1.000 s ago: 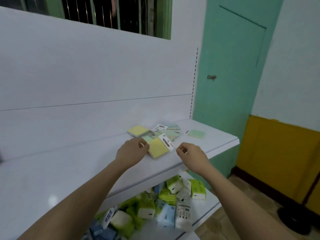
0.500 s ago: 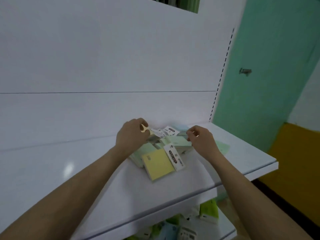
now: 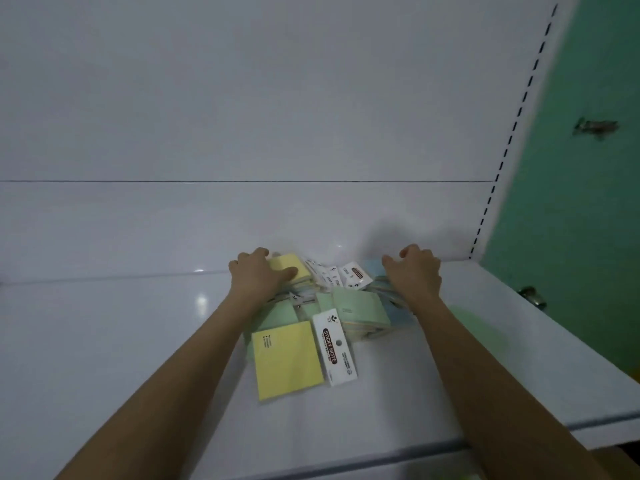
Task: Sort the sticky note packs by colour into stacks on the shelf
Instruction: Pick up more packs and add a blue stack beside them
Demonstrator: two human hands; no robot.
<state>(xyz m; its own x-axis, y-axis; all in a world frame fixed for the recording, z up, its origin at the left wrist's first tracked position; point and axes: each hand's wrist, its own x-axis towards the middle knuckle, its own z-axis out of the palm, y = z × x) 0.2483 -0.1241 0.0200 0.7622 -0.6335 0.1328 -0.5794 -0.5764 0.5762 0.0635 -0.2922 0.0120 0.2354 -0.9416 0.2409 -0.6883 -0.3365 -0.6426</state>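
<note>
On the white shelf (image 3: 104, 341), the packs lie in one loose heap toward the back edge, right of the middle, not yet sorted into stacks. The left hand (image 3: 258, 277) lies palm down on the heap's left end, fingers curled over the far edge of a yellow pack (image 3: 294, 266) and thumb pressed on its top, so it grips that pack. Nearest the front edge lies a second yellow pack (image 3: 285, 362), flat and tilted, with a white "STICKY NOTE" header card (image 3: 334, 348) along its right side. Behind it a green pack (image 3: 360, 308) rests on others, and more white header cards (image 3: 349, 277) fan out toward the back of the shelf. A blue pack (image 3: 374, 266) shows at the heap's right end, partly under the right hand (image 3: 415, 275). That hand is cupped over the heap with fingers bent down; whether it grips anything I cannot tell. Right of the shelf stands a green door (image 3: 588, 202).
</note>
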